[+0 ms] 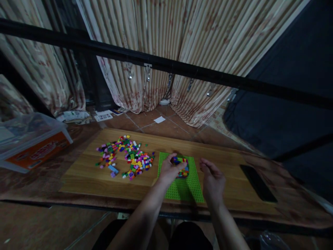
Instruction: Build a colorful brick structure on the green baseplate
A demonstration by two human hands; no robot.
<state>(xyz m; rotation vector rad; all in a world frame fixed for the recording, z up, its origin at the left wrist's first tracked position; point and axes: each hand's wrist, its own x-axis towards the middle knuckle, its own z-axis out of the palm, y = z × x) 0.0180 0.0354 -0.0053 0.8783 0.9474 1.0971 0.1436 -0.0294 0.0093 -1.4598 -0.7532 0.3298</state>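
Note:
A small build of multicoloured toy bricks (185, 171) stands on a green studded baseplate (179, 191). My left hand (169, 170) grips this build from the left, thumb across its near side and fingers curled round its far side; the hand hides part of it. Just past the baseplate's right edge, my right hand (213, 178) hangs above the board with fingertips pinched together. Whether a small piece sits in that pinch is too dark and small to tell. Left of the baseplate lies a spread of loose toy bricks (140, 161) in many colours.
A wooden board (85, 177) carries the bricks and baseplate. At its right end lies a flat black slab (258, 183). A clear plastic box (33, 142) with an orange label stands at the left. Behind, a black bar (161, 61) crosses before striped curtains (156, 31).

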